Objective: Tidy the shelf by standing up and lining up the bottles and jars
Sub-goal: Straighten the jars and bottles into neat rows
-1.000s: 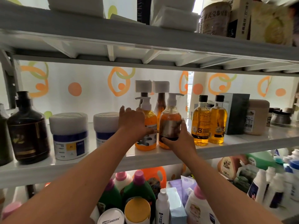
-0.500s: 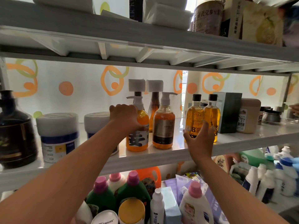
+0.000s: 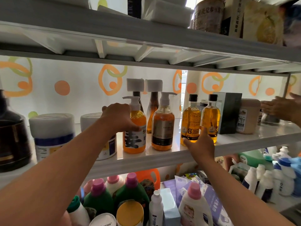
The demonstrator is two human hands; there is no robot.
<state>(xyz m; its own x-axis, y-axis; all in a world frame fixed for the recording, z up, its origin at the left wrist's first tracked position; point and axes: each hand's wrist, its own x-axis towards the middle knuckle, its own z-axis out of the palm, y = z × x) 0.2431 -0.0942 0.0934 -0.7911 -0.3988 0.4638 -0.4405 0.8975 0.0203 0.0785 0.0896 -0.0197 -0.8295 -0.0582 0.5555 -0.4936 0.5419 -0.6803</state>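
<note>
On the shelf, two pump bottles stand left of two capped bottles.

Left hand grips the orange pump bottle; right hand touches an upright yellow bottle

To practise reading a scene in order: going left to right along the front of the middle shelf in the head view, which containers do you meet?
Dark brown bottle → blue-banded white tub → orange pump bottle held by the left hand → amber pump bottle → two black-capped golden bottles → beige jar.
</note>
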